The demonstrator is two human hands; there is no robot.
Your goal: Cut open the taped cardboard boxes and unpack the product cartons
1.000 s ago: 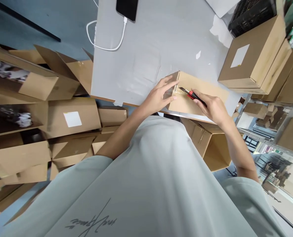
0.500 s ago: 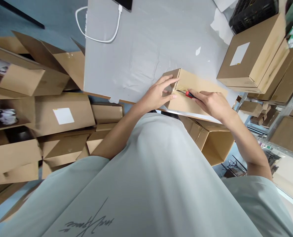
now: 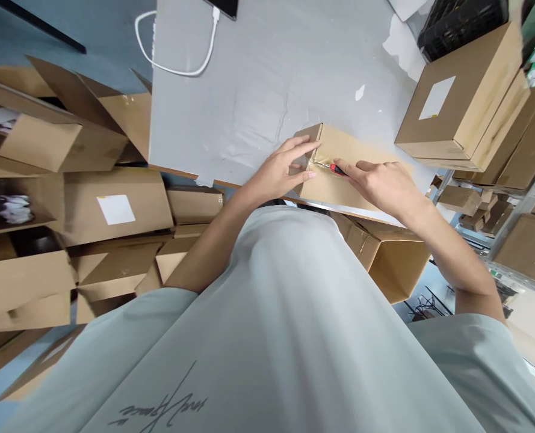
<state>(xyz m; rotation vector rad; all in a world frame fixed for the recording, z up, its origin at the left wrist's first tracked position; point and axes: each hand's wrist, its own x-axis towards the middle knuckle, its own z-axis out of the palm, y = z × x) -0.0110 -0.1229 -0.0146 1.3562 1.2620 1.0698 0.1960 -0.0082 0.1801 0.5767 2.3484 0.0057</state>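
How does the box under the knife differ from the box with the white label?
The box under the knife shows no label, while the labelled box bears a white label. The left hand touches the box under the knife; the labelled box stands untouched. The box under the knife has a lighter top; the labelled box's top is darker brown. Both are cardboard.

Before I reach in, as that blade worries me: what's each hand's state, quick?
Left hand: open, fingers spread at the box's near-left end.
Right hand: closed, holding the knife.
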